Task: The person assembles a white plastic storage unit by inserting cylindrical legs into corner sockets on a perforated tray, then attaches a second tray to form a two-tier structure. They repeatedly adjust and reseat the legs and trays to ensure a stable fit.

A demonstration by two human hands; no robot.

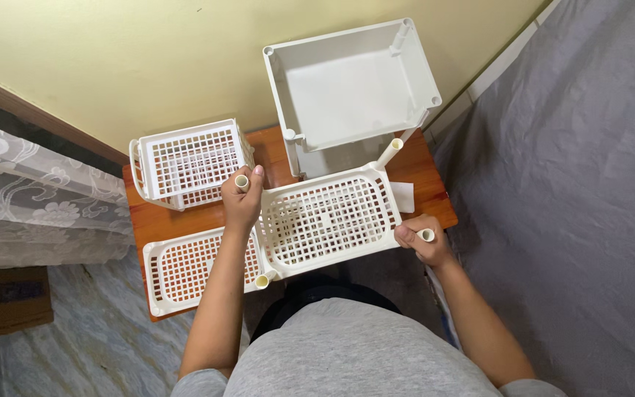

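Note:
A white plastic lattice basket shelf (328, 220) sits in front of me on cream tube legs. My left hand (242, 197) grips the tube leg (242, 181) at its far left corner. My right hand (420, 241) grips the tube leg (427, 235) at its near right corner. Two more tubes show, one at the near left corner (262, 281) and one at the far right corner (391, 151). Behind it a white solid-bottom tray (350, 81) stands raised on the far tubes.
A small wooden table (428, 191) holds the parts. A white lattice basket (189, 162) stands at the back left and another (181, 268) lies flat at the front left. A yellow wall is behind, a lace curtain (31, 198) left, grey cloth (575, 184) right.

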